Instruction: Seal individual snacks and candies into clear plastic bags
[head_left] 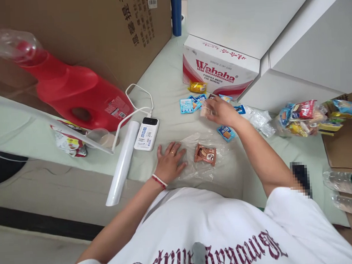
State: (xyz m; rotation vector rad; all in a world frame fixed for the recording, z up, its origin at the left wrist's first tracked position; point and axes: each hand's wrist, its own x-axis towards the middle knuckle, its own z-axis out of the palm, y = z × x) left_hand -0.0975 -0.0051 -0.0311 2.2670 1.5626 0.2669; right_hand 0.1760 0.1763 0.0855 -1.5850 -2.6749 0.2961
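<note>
1. Down on the pale green sheet point(162, 82), the left hand point(170, 161) lies flat with its fingers spread, palm pressing the near edge of a clear plastic bag point(204, 167); it grips nothing.
2. On that bag, just beside the left fingertips, lies a brown snack packet point(205, 154), apart from the hand.
3. The right hand point(221, 112) reaches farther out, fingers curled over a small pale packet point(204, 110) (motion blur smears it, so I cannot tell for certain whether the fingers have closed on it or merely rest on it).
4. Around that hand small blue packets point(189, 105) are scattered, one more blue packet point(226, 133) lying under the wrist, near the far corner of the bag.
5. A yellow packet point(197, 86) sits against the foot of a red-and-white carton point(220, 70) printed "Wahaha".
6. To the right a bundle of snacks point(301, 118) in clear wrap lies near a white cabinet point(291, 47).
7. Left of the left hand rests a white power bank point(147, 133) with a white cable point(134, 100) plugged in, and touching it a white roll point(123, 164) that angles toward the near edge.
8. Farther left a big red jug point(79, 97) lies on its side in front of a brown cardboard box point(103, 30).
</note>
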